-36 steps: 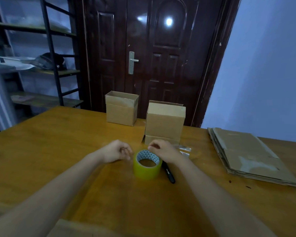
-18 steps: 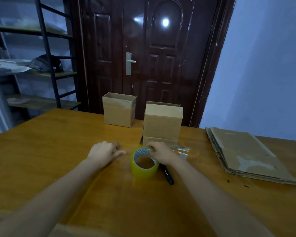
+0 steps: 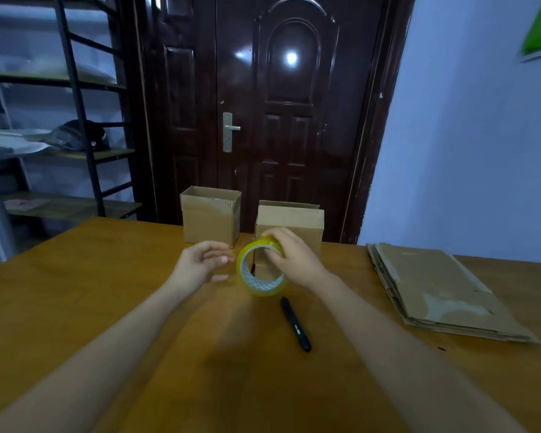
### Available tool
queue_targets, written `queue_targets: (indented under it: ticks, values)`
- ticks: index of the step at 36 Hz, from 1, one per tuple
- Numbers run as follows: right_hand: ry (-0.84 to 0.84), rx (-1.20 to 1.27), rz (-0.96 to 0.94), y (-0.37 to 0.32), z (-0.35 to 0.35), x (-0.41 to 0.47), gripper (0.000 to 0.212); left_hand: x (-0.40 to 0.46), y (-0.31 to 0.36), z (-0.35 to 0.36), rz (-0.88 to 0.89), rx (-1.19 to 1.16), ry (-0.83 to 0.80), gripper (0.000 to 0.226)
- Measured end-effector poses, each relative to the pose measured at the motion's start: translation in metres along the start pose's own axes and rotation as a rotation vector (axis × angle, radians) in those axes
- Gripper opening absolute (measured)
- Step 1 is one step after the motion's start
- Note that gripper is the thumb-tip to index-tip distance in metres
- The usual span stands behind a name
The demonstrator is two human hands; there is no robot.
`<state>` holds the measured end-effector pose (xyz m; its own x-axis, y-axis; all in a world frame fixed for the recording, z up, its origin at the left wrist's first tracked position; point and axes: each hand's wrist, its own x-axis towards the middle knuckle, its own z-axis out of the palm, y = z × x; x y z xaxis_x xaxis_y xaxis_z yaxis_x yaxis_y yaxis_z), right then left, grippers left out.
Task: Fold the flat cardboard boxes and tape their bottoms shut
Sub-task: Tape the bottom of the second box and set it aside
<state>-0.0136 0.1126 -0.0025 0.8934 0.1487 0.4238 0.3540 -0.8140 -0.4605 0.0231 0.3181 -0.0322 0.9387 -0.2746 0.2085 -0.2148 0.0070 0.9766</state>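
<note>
Two folded boxes are standing at the far side of the desk (image 3: 75,292): the open box (image 3: 211,214) on the left and the second box (image 3: 291,221) beside it. My left hand (image 3: 200,264) is hanging released, fingers loose, just beside the tape roll (image 3: 261,273). A moment ago the roll was lying flat; now my right hand (image 3: 294,256) is grasping it, lifted and tilted. I judge I am searching the tape end. The flat cardboard stack (image 3: 444,289) is waiting at right.

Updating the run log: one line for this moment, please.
right hand grips tape roll, lifted | left hand open beside it | marker on table | flat cardboard untouched
</note>
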Motion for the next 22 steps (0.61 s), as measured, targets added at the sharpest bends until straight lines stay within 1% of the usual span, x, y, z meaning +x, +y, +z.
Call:
queue_targets:
  ticks: [2, 7, 15, 18, 22]
  values:
    - [0.049, 0.000, -0.017, -0.001, -0.010, 0.002, 0.028, 0.001, 0.007, 0.004, 0.006, -0.097, 0.007, 0.023]
    - [0.151, -0.040, -0.078, -0.004, -0.029, 0.003, 0.030, 0.007, 0.025, 0.026, 0.042, -0.285, 0.085, 0.015]
    - [0.334, -0.330, -0.213, -0.006, -0.056, 0.004, 0.043, 0.011, 0.054, 0.065, 0.048, -0.500, 0.216, 0.014]
    - [0.370, -0.442, -0.305, -0.006, -0.066, 0.003, 0.049, 0.012, 0.066, 0.075, 0.022, -0.570, 0.237, 0.021]
    - [0.424, -0.535, -0.366, -0.006, -0.078, 0.004, 0.056, 0.016, 0.080, 0.082, -0.026, -0.592, 0.259, 0.028]
